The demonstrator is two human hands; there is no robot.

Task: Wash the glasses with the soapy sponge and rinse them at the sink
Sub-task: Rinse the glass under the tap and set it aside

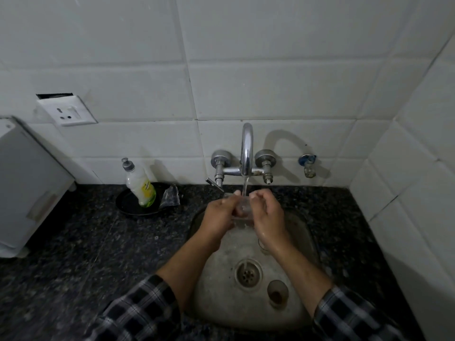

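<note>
Your left hand (221,212) and right hand (267,212) meet over the far part of the sink (211,291). The fingers of both hands curl round a clear glass (242,209) gripped between them, directly under the tap (247,148). The stream of water (245,187) falls onto the glass between your fingertips. Whether the glass is upright or tilted cannot be told. A second glass (277,292), brownish, stands on the sink floor just right of the drain (248,273), on the near side. On the dark speckled tabletop (98,242), left of the sink and against the tiled wall, a soap bottle (140,185) leans in a black dish (130,207). A crumpled clear wrapper (170,196) lies at the dish's right edge. A white appliance (24,188) stands at the far left, below a wall socket (66,113).
</note>
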